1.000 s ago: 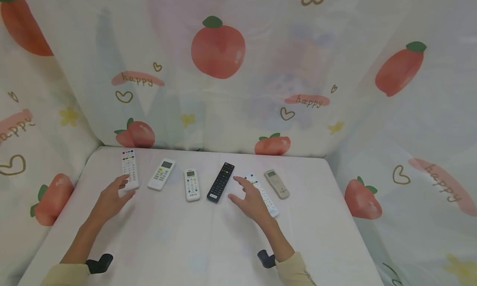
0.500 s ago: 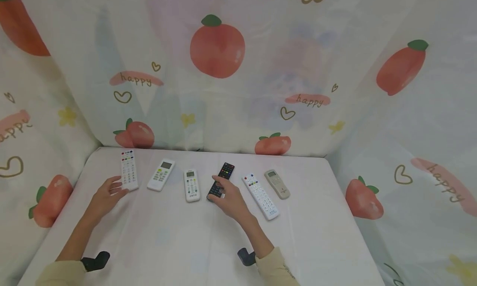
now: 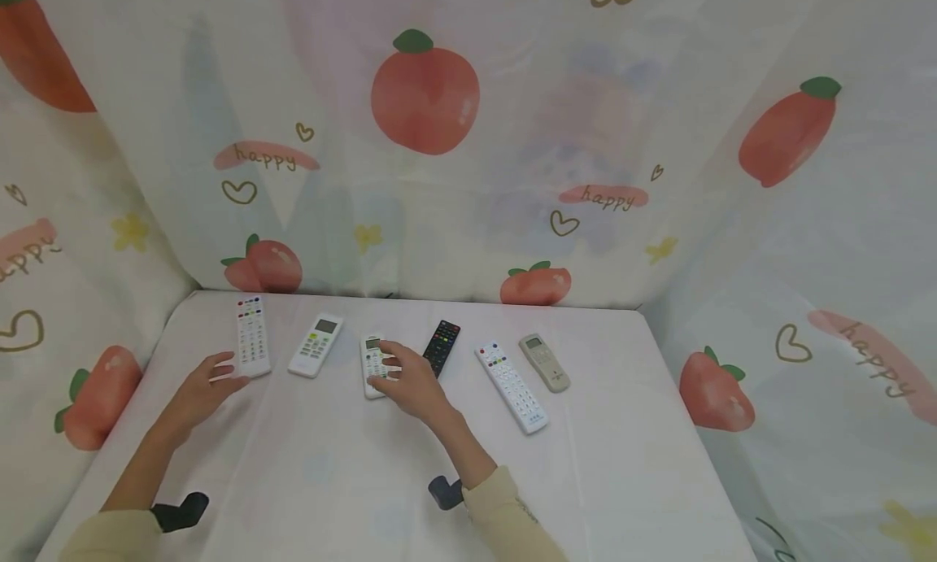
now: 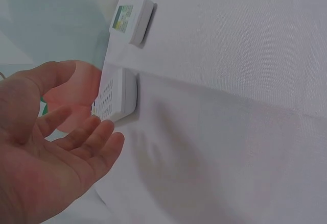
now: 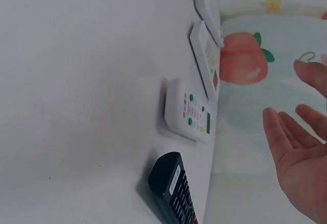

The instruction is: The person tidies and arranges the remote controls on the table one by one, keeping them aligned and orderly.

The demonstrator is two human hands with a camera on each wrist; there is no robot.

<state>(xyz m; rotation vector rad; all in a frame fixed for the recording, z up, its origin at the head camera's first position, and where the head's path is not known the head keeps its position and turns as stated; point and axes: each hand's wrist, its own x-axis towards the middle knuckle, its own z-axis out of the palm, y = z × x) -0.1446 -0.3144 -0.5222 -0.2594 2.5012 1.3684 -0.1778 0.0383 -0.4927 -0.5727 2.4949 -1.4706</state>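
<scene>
Right hand (image 3: 410, 381): fingers spread and relaxed, hovering over the small white remote with a grey display (image 3: 374, 365); the wrist view shows the palm clear of it, gripping nothing.
Left hand (image 3: 199, 389): fingers loosely extended, empty, just beside the near end of the long white remote with coloured top buttons (image 3: 251, 346).
Row on the white cloth-covered table (image 3: 351, 481): six remotes lie flat, including the wide white remote with a green display (image 3: 315, 344), black slim remote (image 3: 442, 346), long white keypad remote (image 3: 512, 385) and beige small remote (image 3: 544, 361).
Progress: judged early; no remote is lifted, and every pick-up remains.
</scene>
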